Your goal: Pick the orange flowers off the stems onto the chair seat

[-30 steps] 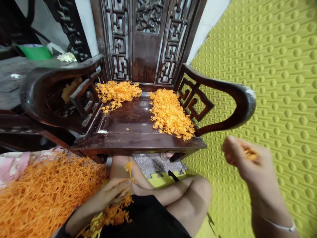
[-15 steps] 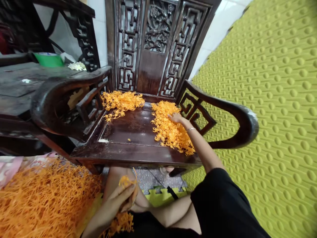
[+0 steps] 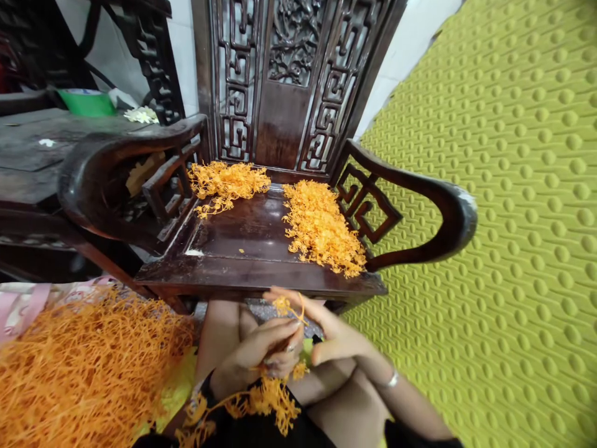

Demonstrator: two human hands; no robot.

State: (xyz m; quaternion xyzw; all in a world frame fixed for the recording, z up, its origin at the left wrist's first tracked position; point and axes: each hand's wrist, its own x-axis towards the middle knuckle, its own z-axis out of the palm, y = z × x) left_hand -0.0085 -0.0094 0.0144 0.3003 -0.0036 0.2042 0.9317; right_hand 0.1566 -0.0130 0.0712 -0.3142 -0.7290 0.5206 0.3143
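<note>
My left hand (image 3: 265,351) is closed around several orange plastic stems with curled, flower-like tips. One loose stem (image 3: 293,308) sticks up above its thumb. A bunch of orange curled pieces (image 3: 273,401) hangs below that hand, over the lap. Beside it, my right hand (image 3: 333,330) has its fingers stretched out and the thumb apart, close to the raised stem; I cannot tell whether it touches it. On the dark wooden chair seat (image 3: 247,233) lie a large pile of curled orange pieces (image 3: 321,230) at the right and a smaller pile (image 3: 228,182) at the back left.
A big heap of straight, tangled orange stems (image 3: 79,373) fills the lower left, by a pink and white cloth (image 3: 28,308). Curved chair arms (image 3: 448,211) flank the seat. At the left, a dark table (image 3: 28,143) bears a green tape roll (image 3: 86,104). Yellow-green bumpy matting (image 3: 522,205) spreads at the right.
My right hand has left the right-hand pile on the seat and come back beside my left hand. The left hand has moved up and right, still holding orange stems.
</note>
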